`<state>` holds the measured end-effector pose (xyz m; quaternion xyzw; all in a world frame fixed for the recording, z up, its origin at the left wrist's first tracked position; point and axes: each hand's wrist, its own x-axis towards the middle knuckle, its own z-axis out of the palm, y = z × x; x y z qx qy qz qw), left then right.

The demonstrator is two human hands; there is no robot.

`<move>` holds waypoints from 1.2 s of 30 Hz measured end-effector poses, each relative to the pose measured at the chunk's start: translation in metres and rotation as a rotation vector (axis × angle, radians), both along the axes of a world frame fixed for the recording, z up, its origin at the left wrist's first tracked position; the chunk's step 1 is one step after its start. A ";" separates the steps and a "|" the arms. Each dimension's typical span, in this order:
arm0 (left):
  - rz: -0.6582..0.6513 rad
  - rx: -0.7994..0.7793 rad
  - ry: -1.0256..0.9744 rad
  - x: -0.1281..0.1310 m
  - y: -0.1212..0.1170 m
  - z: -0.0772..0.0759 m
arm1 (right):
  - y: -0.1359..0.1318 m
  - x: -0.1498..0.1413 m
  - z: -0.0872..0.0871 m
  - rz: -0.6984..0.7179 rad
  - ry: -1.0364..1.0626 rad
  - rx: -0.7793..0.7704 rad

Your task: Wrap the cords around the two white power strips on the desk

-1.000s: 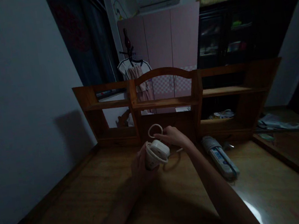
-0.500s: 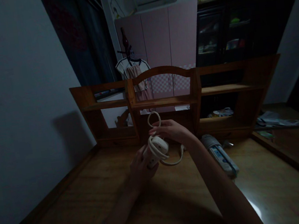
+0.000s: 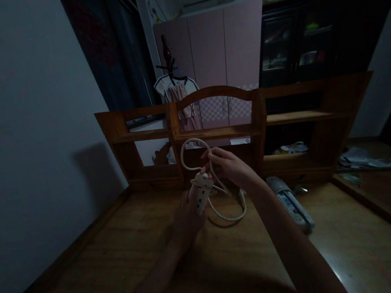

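My left hand [image 3: 188, 216] is closed around a white power strip [image 3: 203, 198], tilted with its socket face toward me. Between the fingers of my right hand [image 3: 229, 165] is the strip's white cord [image 3: 188, 140], pinched near the strip's far end. One loop of the cord rises above the strip, and another curves down to the right. The plug [image 3: 242, 193] dangles or rests beside my right wrist; I cannot tell which. Part of the cord still crosses over the top of the strip.
A second power strip [image 3: 291, 206], its grey cord coiled round one end, lies on the wooden desk [image 3: 122, 250] right of my right forearm. A wooden shelf unit [image 3: 215, 134] runs along the desk's back. A wall [image 3: 37, 137] borders the left side.
My right hand has drawn cord off the strip, so the loops are bigger and looser. More of the strip's socket face shows. My left hand keeps its hold.
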<state>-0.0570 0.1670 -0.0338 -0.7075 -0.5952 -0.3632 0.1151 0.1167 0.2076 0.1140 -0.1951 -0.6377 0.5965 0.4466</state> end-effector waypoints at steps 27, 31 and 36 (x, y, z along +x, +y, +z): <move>-0.378 -0.088 -0.002 0.002 -0.005 0.000 | 0.031 0.077 0.017 -0.351 0.843 -0.338; -0.185 -0.023 -0.363 -0.009 0.008 0.000 | 0.025 0.084 0.021 -0.338 0.967 -0.356; -0.040 0.111 -0.770 -0.021 0.025 -0.007 | 0.028 0.079 0.014 -0.367 0.908 -0.337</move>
